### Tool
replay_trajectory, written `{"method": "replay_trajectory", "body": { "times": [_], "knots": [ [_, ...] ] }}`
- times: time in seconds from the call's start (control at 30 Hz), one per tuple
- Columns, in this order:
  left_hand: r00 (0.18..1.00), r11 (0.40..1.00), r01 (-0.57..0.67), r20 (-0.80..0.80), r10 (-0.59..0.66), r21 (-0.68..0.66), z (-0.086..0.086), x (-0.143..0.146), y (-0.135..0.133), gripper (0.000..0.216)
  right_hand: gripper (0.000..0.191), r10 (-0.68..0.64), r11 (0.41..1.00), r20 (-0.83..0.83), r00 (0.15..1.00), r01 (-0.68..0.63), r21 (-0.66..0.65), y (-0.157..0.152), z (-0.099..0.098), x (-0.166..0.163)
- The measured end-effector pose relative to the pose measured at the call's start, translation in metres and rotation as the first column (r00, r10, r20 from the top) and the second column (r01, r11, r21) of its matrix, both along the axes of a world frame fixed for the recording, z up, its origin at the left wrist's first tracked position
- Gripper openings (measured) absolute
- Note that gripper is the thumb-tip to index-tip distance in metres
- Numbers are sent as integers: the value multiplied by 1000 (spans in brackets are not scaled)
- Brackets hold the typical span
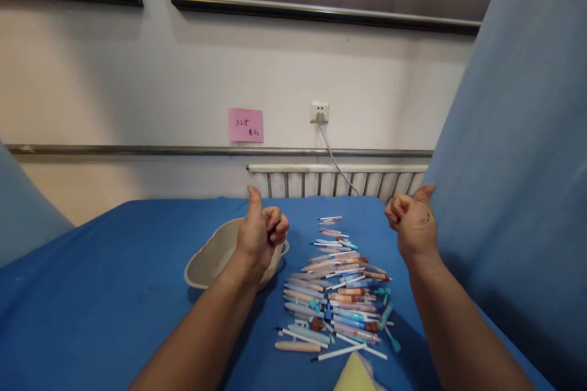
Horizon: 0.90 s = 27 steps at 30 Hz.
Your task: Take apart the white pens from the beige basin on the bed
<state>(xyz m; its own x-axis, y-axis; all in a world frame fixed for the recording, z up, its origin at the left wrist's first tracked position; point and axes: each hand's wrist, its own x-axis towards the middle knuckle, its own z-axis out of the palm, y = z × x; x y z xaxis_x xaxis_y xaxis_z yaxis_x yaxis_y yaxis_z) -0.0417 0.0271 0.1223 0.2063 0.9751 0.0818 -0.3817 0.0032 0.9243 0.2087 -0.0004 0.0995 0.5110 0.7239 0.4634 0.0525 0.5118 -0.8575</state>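
My left hand (262,229) is raised in a fist with the thumb pointing up, in front of a beige basin (202,266) that it partly hides. On the right, my right hand (415,223) makes the same thumb-up fist above the blue cloth. Neither fist shows anything in it. Between my forearms lies a long spread of pens and pen parts (348,298): pastel barrels, white refills and small teal, blue and brown pieces. At the near end, a pale orange pen barrel (298,347) lies beside crossed white refills (342,352).
Blue cloth (114,293) covers the table. A yellow item (354,374) shows at the bottom edge. Behind stand a radiator (293,168) and a wall socket (320,112) with a plugged cable. A pink note (246,125) is on the wall; a blue curtain (518,134) hangs right.
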Motion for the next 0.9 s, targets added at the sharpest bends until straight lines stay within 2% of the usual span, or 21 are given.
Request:
{"method": "replay_trajectory", "body": {
  "times": [0.2,0.5,0.9],
  "knots": [
    [1000,1000,19,-11,-19,-4,-2,3,-4,69,70,2,1000,12,1000,-1,-30,-4,0,-6],
    [998,999,41,-50,-42,-25,-7,12,-1,69,67,3,1000,29,1000,-4,5,-8,6,-5],
    [993,998,26,-115,-32,-52,-13,20,-2,68,67,-7,1000,129,992,7,-2,-12,8,-10]
  ]
}}
